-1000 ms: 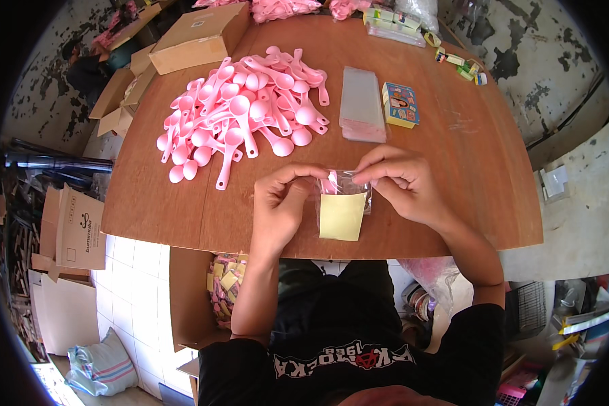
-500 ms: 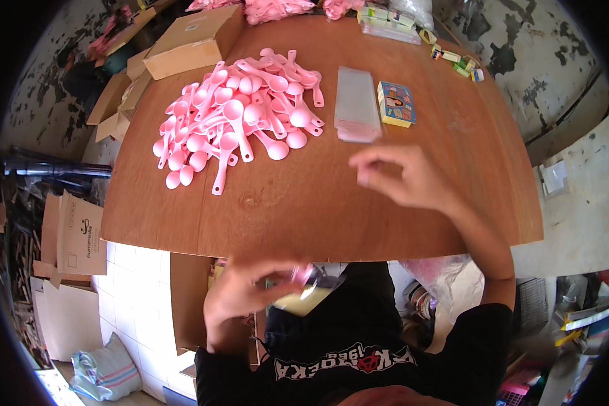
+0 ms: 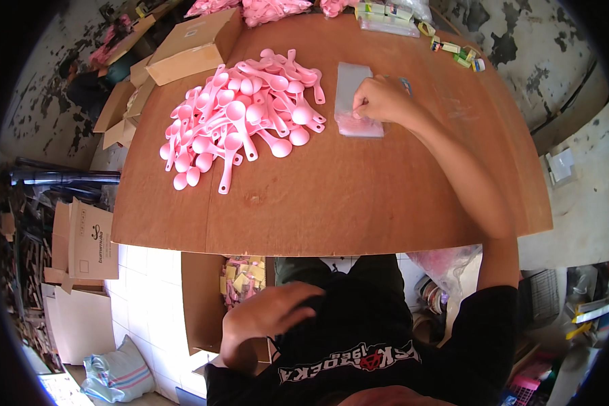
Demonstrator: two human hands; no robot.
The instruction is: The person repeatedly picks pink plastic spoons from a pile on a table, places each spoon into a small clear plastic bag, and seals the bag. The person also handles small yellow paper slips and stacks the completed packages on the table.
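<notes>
My right hand point(image 3: 384, 100) reaches across the table, its fingers closed in a pinch on the stack of clear plastic bags point(image 3: 348, 78). Behind that hand shows only a small blue edge of a blue and yellow box point(image 3: 407, 86). My left hand point(image 3: 272, 311) hovers below the table's front edge, near my lap, with fingers apart and nothing in it. Beside it, an open carton point(image 3: 203, 298) holds small packets point(image 3: 243, 279) in pink and pale yellow. Left of the bags lies a large heap of pink plastic spoons point(image 3: 237, 111).
A closed cardboard box point(image 3: 193, 47) stands at the table's far left. Pink bundles point(image 3: 274, 10) lie along the far edge. Small green, yellow and white pieces point(image 3: 461, 55) sit at the far right. Open cartons point(image 3: 91, 240) and a striped sack point(image 3: 118, 372) stand on the floor at left.
My right hand has moved away from me onto the plastic bags, covering most of the blue and yellow box. My left hand has let go of the small packet it held.
</notes>
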